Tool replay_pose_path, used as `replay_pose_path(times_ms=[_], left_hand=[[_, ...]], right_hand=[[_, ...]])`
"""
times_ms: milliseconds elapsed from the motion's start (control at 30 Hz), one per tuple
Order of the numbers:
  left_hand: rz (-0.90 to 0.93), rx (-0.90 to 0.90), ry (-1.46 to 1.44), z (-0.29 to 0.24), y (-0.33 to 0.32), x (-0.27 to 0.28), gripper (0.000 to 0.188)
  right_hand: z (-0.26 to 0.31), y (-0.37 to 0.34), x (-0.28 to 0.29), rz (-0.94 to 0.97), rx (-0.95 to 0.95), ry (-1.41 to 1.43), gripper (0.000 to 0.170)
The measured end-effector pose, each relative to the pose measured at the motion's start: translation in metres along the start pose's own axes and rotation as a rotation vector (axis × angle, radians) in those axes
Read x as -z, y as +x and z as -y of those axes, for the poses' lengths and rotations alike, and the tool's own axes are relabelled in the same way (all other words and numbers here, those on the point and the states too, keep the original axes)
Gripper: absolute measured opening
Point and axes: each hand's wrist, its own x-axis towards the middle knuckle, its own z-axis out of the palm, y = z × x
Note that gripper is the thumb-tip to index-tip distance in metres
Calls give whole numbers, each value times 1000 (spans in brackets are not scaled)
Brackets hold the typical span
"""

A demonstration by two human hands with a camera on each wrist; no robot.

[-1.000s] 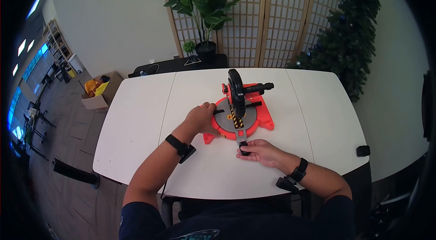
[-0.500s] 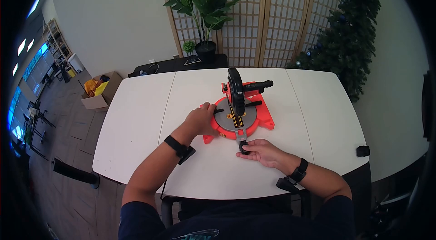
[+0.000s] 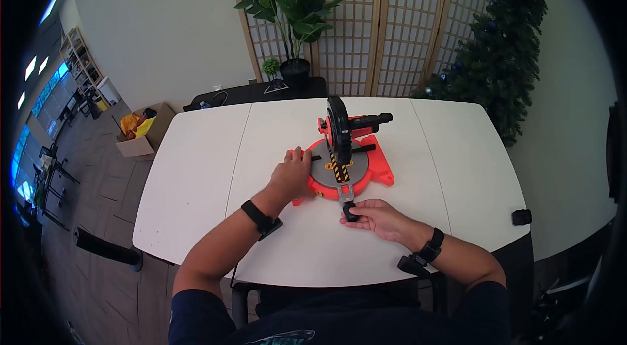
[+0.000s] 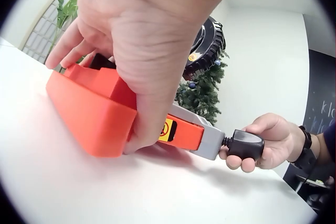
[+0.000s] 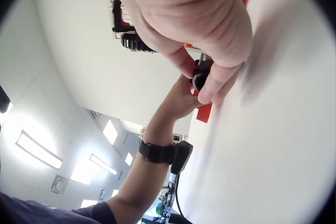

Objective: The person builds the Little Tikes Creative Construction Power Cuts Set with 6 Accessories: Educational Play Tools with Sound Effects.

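Observation:
A toy miter saw (image 3: 381,165) with an orange-red base, a grey turntable (image 3: 361,172) and a black blade guard (image 3: 338,129) stands on the white table. My left hand (image 3: 292,176) grips the left side of its base, thumb low at the front and fingers over the top. At the front, a black knob (image 4: 248,145) on a threaded shaft sticks out of the grey arm (image 4: 210,141). My right hand (image 3: 382,219) pinches this knob between thumb and fingers. In the right wrist view the fingers partly hide the knob.
The white table (image 3: 189,175) spreads around the saw. A small black object (image 3: 522,217) lies by its right edge. Behind stand a potted plant (image 3: 295,74), a lattice screen (image 3: 356,31) and a decorated tree (image 3: 490,58). An open cardboard box (image 3: 140,146) is on the left.
My left hand has shifted slightly on the base, its fingers more spread and its wrist a little to the right. The right hand keeps its pinch on the knob, nearly in place.

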Motion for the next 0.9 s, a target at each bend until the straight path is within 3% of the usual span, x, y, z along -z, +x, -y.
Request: replay_pose_path(times_ms=[167, 400, 567, 900], left_hand=[[-5, -8, 103, -5, -1, 0, 109], [30, -46, 36, -1, 2, 0, 110], [-119, -92, 177, 2, 2, -9, 103], [-71, -120, 100, 5, 3, 6, 97]], right_hand=[[-1, -1, -1, 5, 17, -51, 30], [1, -2, -1, 16, 28, -49, 29], [4, -5, -5, -11, 23, 0, 33], [8, -6, -2, -4, -10, 42, 35]])
